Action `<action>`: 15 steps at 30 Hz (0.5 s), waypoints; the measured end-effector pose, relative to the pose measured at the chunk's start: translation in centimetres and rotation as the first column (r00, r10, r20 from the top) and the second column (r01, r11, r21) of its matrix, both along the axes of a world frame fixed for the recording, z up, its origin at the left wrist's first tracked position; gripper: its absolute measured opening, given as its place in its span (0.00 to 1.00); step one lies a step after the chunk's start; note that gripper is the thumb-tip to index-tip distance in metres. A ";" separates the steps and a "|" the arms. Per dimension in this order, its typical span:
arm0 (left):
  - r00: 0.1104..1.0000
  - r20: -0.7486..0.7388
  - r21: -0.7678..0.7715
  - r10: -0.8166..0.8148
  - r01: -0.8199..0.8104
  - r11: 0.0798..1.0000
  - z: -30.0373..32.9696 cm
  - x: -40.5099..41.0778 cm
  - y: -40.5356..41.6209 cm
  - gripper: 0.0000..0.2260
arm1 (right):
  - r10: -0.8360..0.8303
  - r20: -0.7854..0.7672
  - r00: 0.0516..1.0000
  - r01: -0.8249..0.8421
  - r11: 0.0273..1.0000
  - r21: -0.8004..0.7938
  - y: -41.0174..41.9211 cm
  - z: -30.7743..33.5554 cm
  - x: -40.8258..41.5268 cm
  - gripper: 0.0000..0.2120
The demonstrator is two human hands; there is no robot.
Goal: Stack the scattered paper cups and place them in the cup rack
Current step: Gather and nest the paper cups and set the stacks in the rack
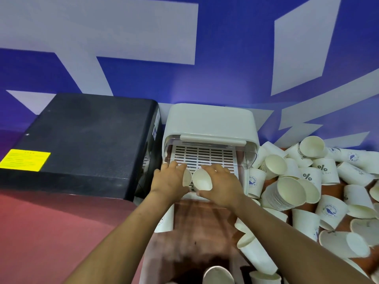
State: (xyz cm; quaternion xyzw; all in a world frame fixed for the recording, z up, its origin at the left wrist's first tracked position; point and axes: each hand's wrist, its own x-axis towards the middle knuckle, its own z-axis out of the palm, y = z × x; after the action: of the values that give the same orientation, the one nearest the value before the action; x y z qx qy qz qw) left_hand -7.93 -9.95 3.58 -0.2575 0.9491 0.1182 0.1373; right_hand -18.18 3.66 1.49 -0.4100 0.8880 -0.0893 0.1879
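Observation:
A white cup rack (209, 124) with a raised clear lid and a slotted white tray (205, 158) stands in the middle against the wall. My left hand (169, 180) holds a white paper cup (187, 178) at the tray's front edge. My right hand (220, 186) grips a second paper cup (202, 179) beside it, its open mouth facing me. Both cups sit side by side over the tray's front. A big heap of scattered paper cups (307, 181) lies to the right, with one nested stack (281, 194) on its side.
A black machine (82, 136) with a yellow label (25, 159) stands left of the rack. Loose cups lie near the bottom edge (218, 274) and by my left forearm (166, 219). The brown table (196, 228) runs toward me; a blue and white wall rises behind.

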 end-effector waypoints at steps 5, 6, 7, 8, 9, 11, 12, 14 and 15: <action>0.994 -0.104 0.024 0.013 -0.011 1.000 1.7 2.6 1.0 0.27 | -0.010 -0.017 1.000 0.009 0.995 -0.096 2.7 1.3 1.0 0.34; 0.994 -0.111 0.032 0.017 -0.014 0.999 2.0 3.2 1.2 0.26 | -0.007 -0.021 1.000 0.005 0.996 -0.094 3.3 1.5 1.3 0.34; 0.993 -0.115 0.038 0.019 -0.015 0.999 2.2 3.7 1.4 0.26 | -0.007 -0.024 1.000 0.004 0.996 -0.094 3.9 1.8 1.6 0.33; 0.993 -0.117 0.042 0.019 -0.014 0.999 2.3 4.3 1.5 0.26 | -0.010 -0.024 1.000 0.007 0.995 -0.099 4.5 1.9 1.9 0.33; 0.993 -0.117 0.047 0.019 -0.014 0.999 2.5 4.9 1.7 0.26 | -0.016 -0.021 1.000 0.014 0.994 -0.109 5.1 2.1 2.3 0.32; 0.993 -0.116 0.063 0.023 -0.015 0.998 2.6 6.1 2.3 0.25 | -0.028 -0.024 0.999 0.025 0.992 -0.121 6.2 2.4 3.1 0.31; 0.993 -0.116 0.070 0.022 -0.014 0.997 2.7 6.7 2.6 0.25 | -0.030 -0.033 0.999 0.026 0.992 -0.122 6.7 2.5 3.5 0.30; 0.993 -0.119 0.077 0.010 -0.001 0.997 2.8 7.8 3.4 0.24 | -0.032 -0.039 0.999 0.027 0.992 -0.120 7.6 2.8 4.5 0.27; 0.993 -0.119 0.082 0.002 0.008 0.997 2.8 8.3 3.8 0.24 | -0.025 -0.037 0.999 0.020 0.993 -0.120 8.0 2.8 5.0 0.26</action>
State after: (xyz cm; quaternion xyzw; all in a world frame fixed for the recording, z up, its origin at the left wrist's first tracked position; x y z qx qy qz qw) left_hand 0.42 -6.12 6.41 -0.2425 0.9504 0.1722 0.0915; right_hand -13.21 11.69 4.33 -0.4121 0.8891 -0.1367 0.1448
